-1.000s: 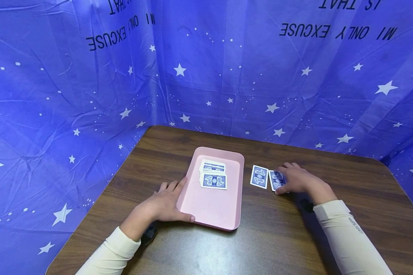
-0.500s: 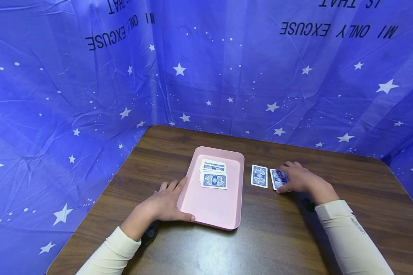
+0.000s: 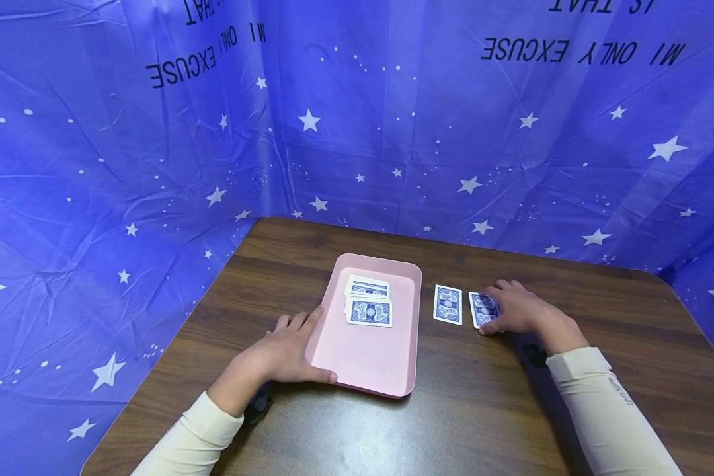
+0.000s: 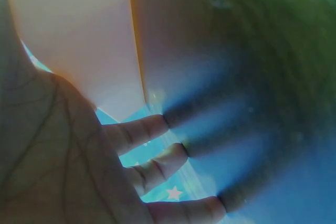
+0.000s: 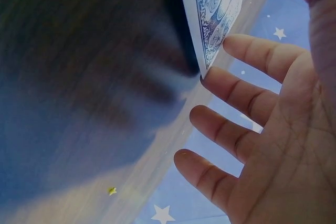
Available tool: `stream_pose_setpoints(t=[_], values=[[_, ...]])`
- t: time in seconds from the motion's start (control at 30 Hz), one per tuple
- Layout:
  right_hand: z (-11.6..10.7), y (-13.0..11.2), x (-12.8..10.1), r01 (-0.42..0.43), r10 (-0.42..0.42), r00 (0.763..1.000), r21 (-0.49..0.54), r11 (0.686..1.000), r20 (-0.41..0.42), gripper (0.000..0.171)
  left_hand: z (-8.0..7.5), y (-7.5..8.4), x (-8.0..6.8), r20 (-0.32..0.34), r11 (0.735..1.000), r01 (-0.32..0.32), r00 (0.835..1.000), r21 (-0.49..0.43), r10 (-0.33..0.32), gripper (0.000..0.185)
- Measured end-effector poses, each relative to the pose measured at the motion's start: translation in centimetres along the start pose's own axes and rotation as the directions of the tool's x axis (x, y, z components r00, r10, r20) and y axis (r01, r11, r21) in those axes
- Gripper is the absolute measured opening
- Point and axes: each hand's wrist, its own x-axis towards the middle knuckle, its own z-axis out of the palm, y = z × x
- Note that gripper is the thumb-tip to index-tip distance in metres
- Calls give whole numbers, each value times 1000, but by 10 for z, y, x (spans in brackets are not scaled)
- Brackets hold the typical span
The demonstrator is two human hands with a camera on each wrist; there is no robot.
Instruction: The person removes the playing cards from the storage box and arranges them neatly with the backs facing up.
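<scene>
In the head view my left hand [image 3: 282, 354] rests against the left side of a pink tray [image 3: 371, 370], thumb at its near edge. Its fingers are spread, and in the left wrist view the fingertips [image 4: 176, 153] touch the table beside the tray. Inside the tray lie several overlapping playing cards [image 3: 370, 313], blue backs up. My right hand [image 3: 520, 311] lies over the right part of a face-down playing card [image 3: 483, 309] on the table. The right wrist view shows fairly straight fingers, with the index fingertip [image 5: 231, 43] touching that card.
Another face-down playing card [image 3: 447, 305] lies between the tray and my right hand. The brown wooden table [image 3: 452, 423] meets a blue star-printed curtain [image 3: 452, 132] at the back and left.
My right hand and the card under it have slid slightly right, widening the gap to the neighbouring card. My left hand and the tray stay in place.
</scene>
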Motion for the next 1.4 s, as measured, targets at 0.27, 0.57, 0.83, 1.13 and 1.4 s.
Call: stream_pose_setpoints(t=[0.27,0.57,0.83,1.13,1.4], values=[[1,-3,0,3,-3,1000,0,1000,-9,89,0,0,0,-5,1000,-2,1000,2,2,134],[3,-8,-1,-13,12,1000,-7,1000,-24,87,0,1,-1,-2,1000,2,1000,3,-2,134],[3,-11,-2,-19,19,1000,-17,1000,-15,90,0,1,-1,1,1000,1,1000,-3,-1,134],[3,-11,-2,-38,38,999,-7,999,4,90,0,1,-2,-7,1000,-2,1000,-1,2,133],[4,-10,-2,-43,43,999,-4,999,2,90,-1,1,-2,-5,1000,-5,1000,11,5,133]])
